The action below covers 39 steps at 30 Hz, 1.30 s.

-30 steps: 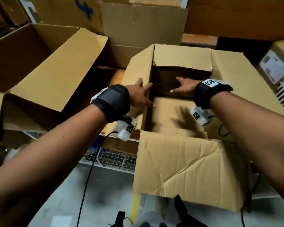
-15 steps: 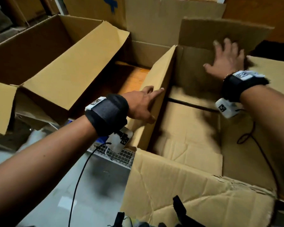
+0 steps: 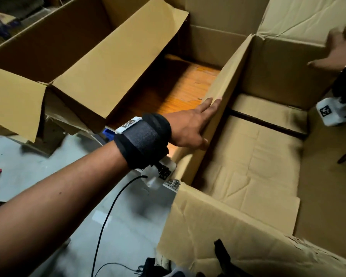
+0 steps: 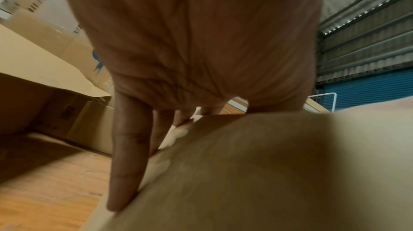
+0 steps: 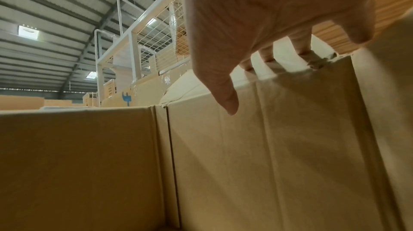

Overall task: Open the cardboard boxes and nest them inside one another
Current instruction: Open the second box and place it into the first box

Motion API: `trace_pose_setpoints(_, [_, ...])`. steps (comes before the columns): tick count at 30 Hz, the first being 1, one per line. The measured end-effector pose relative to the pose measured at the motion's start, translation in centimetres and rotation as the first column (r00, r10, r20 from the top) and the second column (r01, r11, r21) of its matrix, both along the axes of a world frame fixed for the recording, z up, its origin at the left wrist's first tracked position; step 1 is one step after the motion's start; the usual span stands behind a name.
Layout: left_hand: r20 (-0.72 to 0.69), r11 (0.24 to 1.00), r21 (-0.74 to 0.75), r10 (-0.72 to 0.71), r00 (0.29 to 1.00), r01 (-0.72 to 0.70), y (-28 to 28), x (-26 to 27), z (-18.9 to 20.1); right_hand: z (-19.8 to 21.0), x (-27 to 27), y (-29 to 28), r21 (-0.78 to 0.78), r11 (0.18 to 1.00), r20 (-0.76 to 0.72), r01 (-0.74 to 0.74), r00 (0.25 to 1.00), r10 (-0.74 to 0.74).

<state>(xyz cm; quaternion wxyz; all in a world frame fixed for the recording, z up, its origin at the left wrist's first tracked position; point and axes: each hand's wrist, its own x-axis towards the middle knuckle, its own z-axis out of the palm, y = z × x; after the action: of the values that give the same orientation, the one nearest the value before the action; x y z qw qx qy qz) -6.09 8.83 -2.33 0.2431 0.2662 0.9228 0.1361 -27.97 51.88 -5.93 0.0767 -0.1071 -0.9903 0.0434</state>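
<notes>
A large open cardboard box [image 3: 248, 166] fills the right half of the head view. My left hand [image 3: 206, 120] lies along its upright left flap [image 3: 230, 80], fingers straight on the outer side and thumb at the inner side. In the left wrist view, the fingers [image 4: 127, 164] lie flat on that flap [image 4: 245, 173]. My right hand [image 3: 338, 50], blurred, presses spread fingers on the far flap [image 3: 308, 19], which is folded back. The right wrist view shows its fingertips [image 5: 301, 47] at the flap's fold above the far wall [image 5: 268, 146]. A second, bigger open box [image 3: 68, 47] stands to the left.
A wooden surface [image 3: 184, 84] shows between the two boxes. The left box's long flap [image 3: 118, 66] leans over that gap. Grey floor [image 3: 48, 166] lies below left, with a wire shelf edge [image 3: 173, 184] and my wrist cable [image 3: 108, 216]. More cardboard stands behind.
My right hand has pushed the far flap up and back, from folded over the box to laid open. My left hand has stayed on the left flap, easing it outward.
</notes>
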Motion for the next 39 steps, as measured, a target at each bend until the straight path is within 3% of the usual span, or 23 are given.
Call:
trace_pose_setpoints(3, [-0.007, 1.0, -0.007, -0.023, 1.0, 0.023, 0.4, 0.1, -0.1, 1.0, 2.4, -1.8, 0.081, 0.995, 0.05, 0.053, 0.997, -0.057])
trace_pose_setpoints(8, [-0.013, 0.999, -0.019, -0.028, 1.0, 0.028, 0.7, 0.2, -0.1, 4.0, 5.4, -3.6, 0.078, 0.992, 0.182, 0.099, 0.977, -0.112])
trace_pose_setpoints(11, [-0.038, 0.998, -0.047, -0.046, 0.998, 0.044, 1.0, 0.2, 0.1, 6.4, 10.3, -4.6, 0.054, 0.983, 0.344, 0.174, 0.921, -0.182])
trace_pose_setpoints(13, [-0.062, 0.997, -0.064, -0.042, 0.997, 0.038, 0.9, 0.2, 0.0, 7.4, 13.3, -5.2, -0.062, 0.969, 0.417, 0.24, 0.888, -0.193])
trace_pose_setpoints(21, [-0.121, 0.996, -0.076, -0.052, 0.991, 0.043, 1.4, 0.6, 0.4, 10.6, 27.7, -7.8, -0.13, 0.934, 0.493, 0.333, 0.839, -0.231])
trace_pose_setpoints(28, [-0.212, 0.984, -0.177, -0.01, 0.977, -0.028, 0.9, 3.2, 1.9, 9.5, 38.2, -10.7, -0.129, 0.93, 0.493, 0.343, 0.836, -0.24])
trace_pose_setpoints(33, [-0.183, 0.98, -0.181, 0.053, 0.982, -0.086, -0.2, 6.4, 2.3, 7.7, 42.8, -11.8, -0.178, 0.92, 0.462, 0.351, 0.855, -0.237])
trace_pose_setpoints(39, [-0.112, 0.957, -0.139, 0.239, 0.965, -0.253, -1.5, 9.9, 0.8, 5.7, 46.5, -11.2, -0.23, 0.911, 0.449, 0.343, 0.868, -0.213])
